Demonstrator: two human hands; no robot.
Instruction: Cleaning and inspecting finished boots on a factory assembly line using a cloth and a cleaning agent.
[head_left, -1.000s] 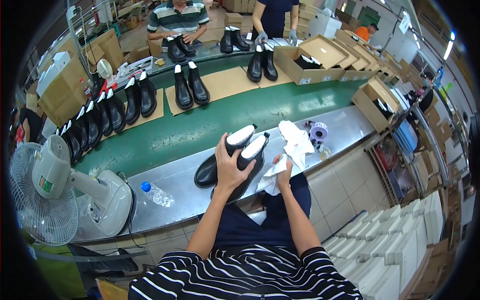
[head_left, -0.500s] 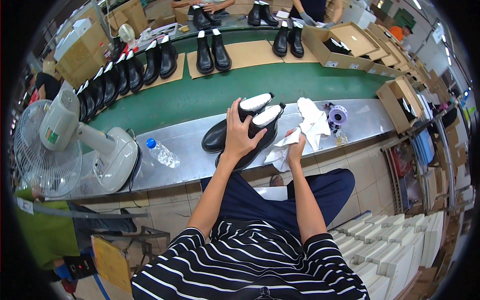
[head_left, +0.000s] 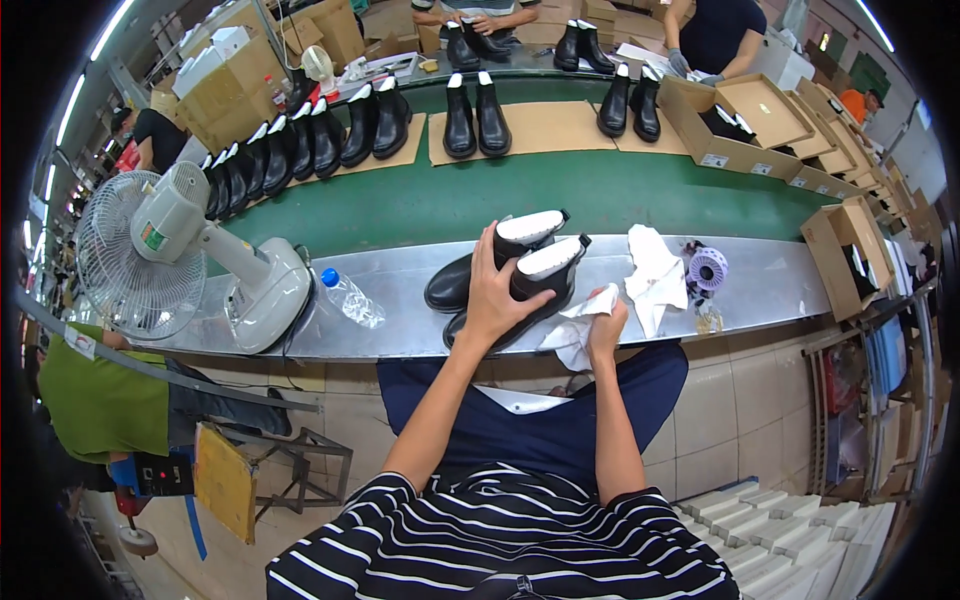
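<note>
A pair of black ankle boots stuffed with white paper stands side by side on the metal bench edge before me. The nearer boot (head_left: 568,287) is under my left hand (head_left: 495,300), whose fingers and thumb wrap its front. Behind it stands the farther boot (head_left: 449,284), partly covered by my fingers. To the right, my right hand (head_left: 607,332) is closed around a bunched white cloth (head_left: 570,345), which hangs beside the nearer boot's heel. Another crumpled white cloth (head_left: 655,275) lies on the metal just beyond that hand.
A purple-rimmed roll (head_left: 708,269) sits right of the loose cloth. Leftward lie a clear bottle (head_left: 353,300) with a blue cap and a grey fan (head_left: 265,295). More black boots (head_left: 300,140) line cardboard across the green belt (head_left: 400,205). Open boxes (head_left: 852,255) stand right; co-workers are opposite.
My view has swung, so the bench and everything on it sit further right and slightly lower. Both hands keep their hold on the boot and the cloth.
</note>
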